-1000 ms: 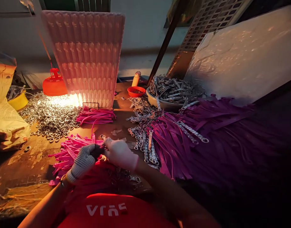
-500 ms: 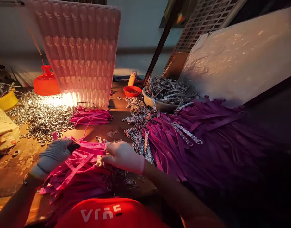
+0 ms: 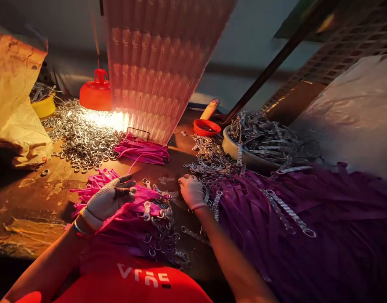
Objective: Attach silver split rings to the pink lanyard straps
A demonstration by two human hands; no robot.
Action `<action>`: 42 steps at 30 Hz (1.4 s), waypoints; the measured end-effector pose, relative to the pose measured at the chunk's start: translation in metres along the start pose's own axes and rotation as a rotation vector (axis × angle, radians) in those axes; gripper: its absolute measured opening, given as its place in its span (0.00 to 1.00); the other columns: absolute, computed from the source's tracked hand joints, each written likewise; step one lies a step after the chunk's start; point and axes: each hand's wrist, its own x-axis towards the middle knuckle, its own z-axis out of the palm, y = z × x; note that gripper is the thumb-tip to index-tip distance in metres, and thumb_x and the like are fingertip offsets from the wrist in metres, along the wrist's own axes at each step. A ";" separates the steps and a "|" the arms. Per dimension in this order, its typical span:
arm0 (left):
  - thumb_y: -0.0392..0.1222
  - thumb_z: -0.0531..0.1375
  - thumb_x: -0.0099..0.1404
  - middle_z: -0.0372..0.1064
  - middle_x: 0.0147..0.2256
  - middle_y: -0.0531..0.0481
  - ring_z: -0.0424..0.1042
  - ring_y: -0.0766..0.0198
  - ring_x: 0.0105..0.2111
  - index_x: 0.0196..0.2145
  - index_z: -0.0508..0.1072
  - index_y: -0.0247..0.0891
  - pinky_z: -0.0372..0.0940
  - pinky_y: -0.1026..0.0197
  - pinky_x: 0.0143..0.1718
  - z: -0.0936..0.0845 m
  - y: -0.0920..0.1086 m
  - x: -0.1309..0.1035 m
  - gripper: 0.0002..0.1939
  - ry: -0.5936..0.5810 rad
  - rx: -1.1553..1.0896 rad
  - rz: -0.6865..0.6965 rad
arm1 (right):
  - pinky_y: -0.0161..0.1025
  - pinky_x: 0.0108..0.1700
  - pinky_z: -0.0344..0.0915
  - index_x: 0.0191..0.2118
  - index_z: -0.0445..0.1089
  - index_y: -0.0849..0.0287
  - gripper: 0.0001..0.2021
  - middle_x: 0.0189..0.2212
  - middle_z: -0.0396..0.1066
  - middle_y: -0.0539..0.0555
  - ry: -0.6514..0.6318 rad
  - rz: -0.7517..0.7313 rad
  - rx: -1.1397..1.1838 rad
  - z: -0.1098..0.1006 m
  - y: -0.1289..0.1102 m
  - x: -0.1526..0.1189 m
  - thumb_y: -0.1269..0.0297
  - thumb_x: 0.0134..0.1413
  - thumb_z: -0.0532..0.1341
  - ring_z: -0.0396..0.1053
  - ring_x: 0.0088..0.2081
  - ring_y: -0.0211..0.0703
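Observation:
My left hand (image 3: 108,200), in a pale glove with dark fingertips, is turned palm up with its fingers apart over a pile of pink straps (image 3: 117,223). Metal ring ends (image 3: 163,214) hang at that pile's right side. To the right, my gloved right hand (image 3: 192,191) has its fingers curled down at the edge of a heap of silver chain pieces (image 3: 212,158); whatever its fingertips hold is hidden. A large heap of purple straps (image 3: 275,219) lies beyond it, with silver braided pieces (image 3: 291,212) on top.
Metal rings (image 3: 86,143) lie under a red lamp (image 3: 95,94). A ribbed clear panel (image 3: 149,84) stands behind pink straps (image 3: 143,150). Further right are a red dish (image 3: 206,127), a bottle (image 3: 210,109) and a full basin (image 3: 244,159). A paper bag (image 3: 19,109) stands left.
My left hand has let go of the pink strap and opened. My right hand has left the straps and moved right to the silver pieces. The view has shifted left.

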 end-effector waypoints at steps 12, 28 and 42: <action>0.32 0.70 0.54 0.71 0.48 0.44 0.74 0.65 0.37 0.55 0.69 0.37 0.71 0.62 0.40 0.026 -0.017 -0.022 0.31 0.012 0.057 0.338 | 0.38 0.44 0.69 0.50 0.71 0.57 0.16 0.41 0.77 0.53 -0.046 -0.185 1.090 -0.078 -0.128 -0.082 0.61 0.56 0.60 0.73 0.40 0.42; 0.37 0.62 0.56 0.59 0.22 0.60 0.52 0.75 0.16 0.52 0.66 0.36 0.47 0.70 0.16 0.033 -0.028 -0.022 0.25 -0.007 0.299 0.279 | 0.39 0.37 0.57 0.34 0.71 0.59 0.10 0.30 0.73 0.56 0.249 -0.324 0.328 -0.062 -0.150 -0.100 0.67 0.61 0.53 0.68 0.34 0.45; 0.40 0.57 0.64 0.70 0.30 0.47 0.68 0.64 0.28 0.40 0.75 0.34 0.64 0.63 0.28 0.088 -0.015 0.136 0.10 -0.291 1.328 0.321 | 0.37 0.30 0.61 0.34 0.71 0.56 0.19 0.25 0.73 0.51 0.333 0.232 0.960 -0.027 -0.081 -0.066 0.48 0.65 0.51 0.67 0.27 0.43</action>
